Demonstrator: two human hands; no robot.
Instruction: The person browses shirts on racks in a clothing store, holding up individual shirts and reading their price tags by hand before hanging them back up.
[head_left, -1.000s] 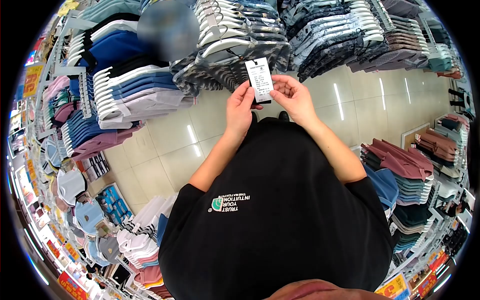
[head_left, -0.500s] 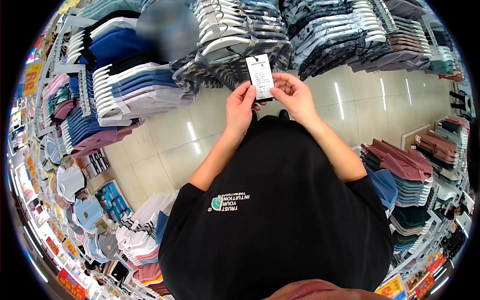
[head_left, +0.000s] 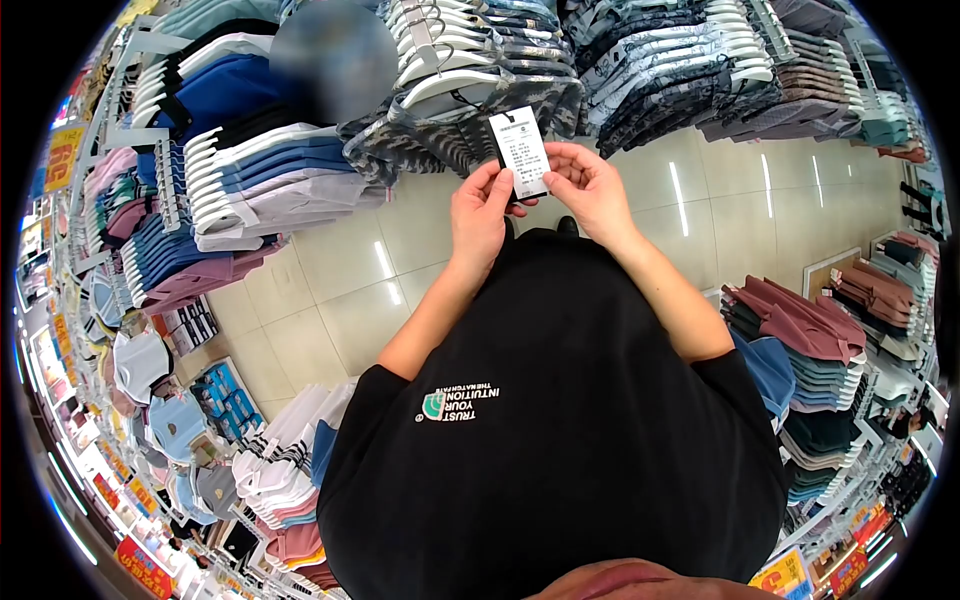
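head-worn fisheye view, facing steeply down, close above torso

We hold both bare forearms out ahead, elbows bent, wrists drawn close together. Our left hand (head_left: 478,215) pinches with thumb and fingertips, and our right hand (head_left: 590,190) pinches likewise just beside that grip, palms facing each other.
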